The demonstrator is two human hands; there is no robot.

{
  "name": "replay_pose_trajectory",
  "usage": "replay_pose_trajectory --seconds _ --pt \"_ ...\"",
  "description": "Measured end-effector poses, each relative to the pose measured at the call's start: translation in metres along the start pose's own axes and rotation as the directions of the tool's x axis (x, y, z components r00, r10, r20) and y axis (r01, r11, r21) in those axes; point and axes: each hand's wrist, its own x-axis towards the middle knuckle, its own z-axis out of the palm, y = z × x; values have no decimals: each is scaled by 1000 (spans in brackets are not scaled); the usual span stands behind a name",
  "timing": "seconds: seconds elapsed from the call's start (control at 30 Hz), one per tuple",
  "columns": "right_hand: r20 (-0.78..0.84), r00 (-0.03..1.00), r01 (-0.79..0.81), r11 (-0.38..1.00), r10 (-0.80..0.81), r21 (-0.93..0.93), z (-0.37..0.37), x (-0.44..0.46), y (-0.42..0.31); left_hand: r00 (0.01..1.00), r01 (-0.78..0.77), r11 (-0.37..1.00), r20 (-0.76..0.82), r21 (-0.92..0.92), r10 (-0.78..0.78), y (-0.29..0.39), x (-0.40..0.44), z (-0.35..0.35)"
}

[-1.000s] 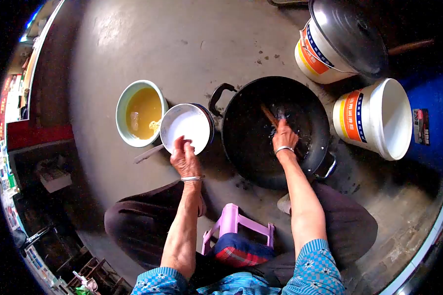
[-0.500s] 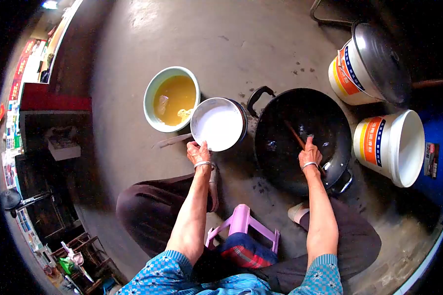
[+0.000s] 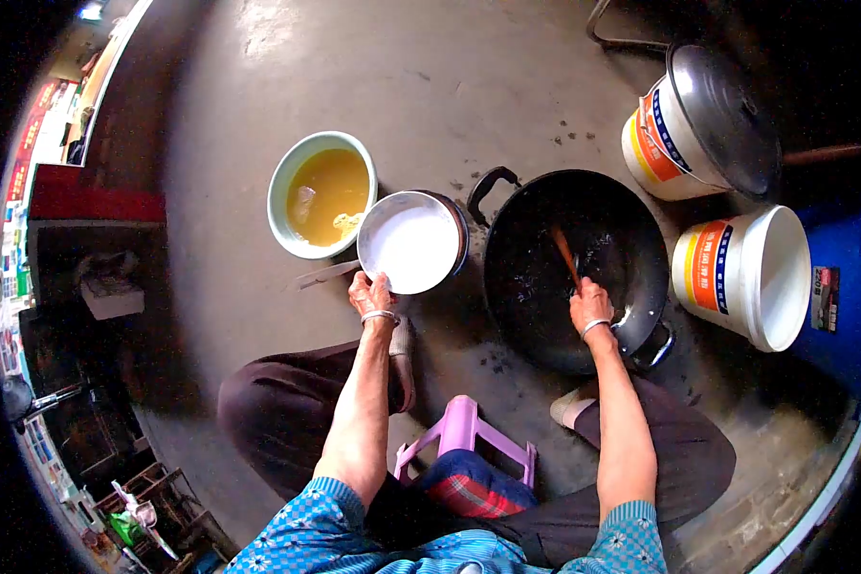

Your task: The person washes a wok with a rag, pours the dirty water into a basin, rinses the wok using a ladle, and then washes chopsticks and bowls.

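Note:
My left hand (image 3: 372, 295) grips the near rim of a white bowl (image 3: 408, 242), whose inside looks white. That bowl overlaps a darker round container beneath it. Inside the large black wok (image 3: 536, 239), my right hand (image 3: 592, 306) is closed around a brown wooden stick (image 3: 563, 251), which points away from me. To the left of the white bowl is a pale green basin (image 3: 275, 201) of yellow liquid, with a pale yellow clump near its right side. A flat handle or blade (image 3: 329, 275) lies between the basin and my left hand.
Right of the wok lies a tilted white bucket (image 3: 751, 277). Behind it is another bucket (image 3: 641, 158) under a dark lid (image 3: 722, 120). A blue container (image 3: 847, 306) stands at the far right. A pink stool (image 3: 459, 421) with a plaid cushion (image 3: 478, 485) is between my legs.
My left hand has moved from above the white bowl to its near rim and closed on it. My right hand has shifted nearer to me in the wok, with the stick. The view has also shifted.

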Motion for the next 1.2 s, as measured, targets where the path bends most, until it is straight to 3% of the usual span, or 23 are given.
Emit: replay_pose_trajectory --seconds 0.03,0.07,0.13,0.23,0.33,0.37,0.4,0.43,0.47,0.53,0.6,0.67,0.73,0.77,0.83,0.93,1.03,1.1,1.2 --pt "0 1000 2 1000 -2 -1 -6 -1 -3 999 -18 997 27 -79 20 6 -3 -3" --pt "70 994 -102 973 89 205 -13 0 -5 999 -18 996 28 -82 20 1 -1 -3" --pt "256 943 -322 767 211 555 -24 2 -10 990 -135 987 -45 -92 132 -1 3 -4" --pt "208 960 -278 731 187 624 -33 3 -10 997 -67 986 -57 -156 59 26 -10 -6" --pt "90 977 -205 738 193 643 -35 2 -8 994 -99 987 -66 -128 91 36 -14 -10" --pt "-187 977 1 881 100 473 -26 4 -5 993 -103 986 -70 -133 94 34 -13 -11" --pt "-424 904 163 959 -50 233 -27 1 -7 990 -113 990 -97 -88 104 34 -14 -13" --pt "-195 981 32 974 13 225 -30 -1 -7 986 -124 991 -122 -44 118 34 -14 -14" --pt "-95 995 31 997 -24 68 -33 -5 -7 985 -128 991 -122 -45 122 35 -15 -15" --pt "-171 985 18 997 -5 73 -42 -14 -15 962 -183 981 -216 -60 166 61 -31 -17" --pt "-210 977 45 998 -33 48 -59 -19 -25 955 -195 981 -230 -13 187 45 -18 -19" --pt "-253 966 61 998 -51 30 -82 -23 -33 919 -230 923 -243 309 310 77 -33 -25" --pt "-7 983 180 962 -186 -205 -106 -25 -38 904 -249 887 -235 388 357 98 -40 -25" --pt "20 958 275 902 -285 -332 -114 -27 -39 884 -272 844 -228 462 409 109 -45 -25" --pt "15 940 322 866 -342 -382 -134 -31 -40 842 -357 743 -149 566 518 122 -52 -27" --pt "96 889 432 753 -447 -495 -171 -38 -43 872 -335 668 -49 664 486 144 -63 -31" --pt "81 884 415 693 -460 -590 -189 -40 -38 851 -398 581 49 710 523 159 -75 -34" --pt "83 878 435 713 -472 -550 -203 -50 -37 774 -473 454 109 755 624 155 -67 -35" --pt "122 914 404 838 -387 -366 -223 -59 -35 832 -460 587 93 666 547 172 -81 -40"
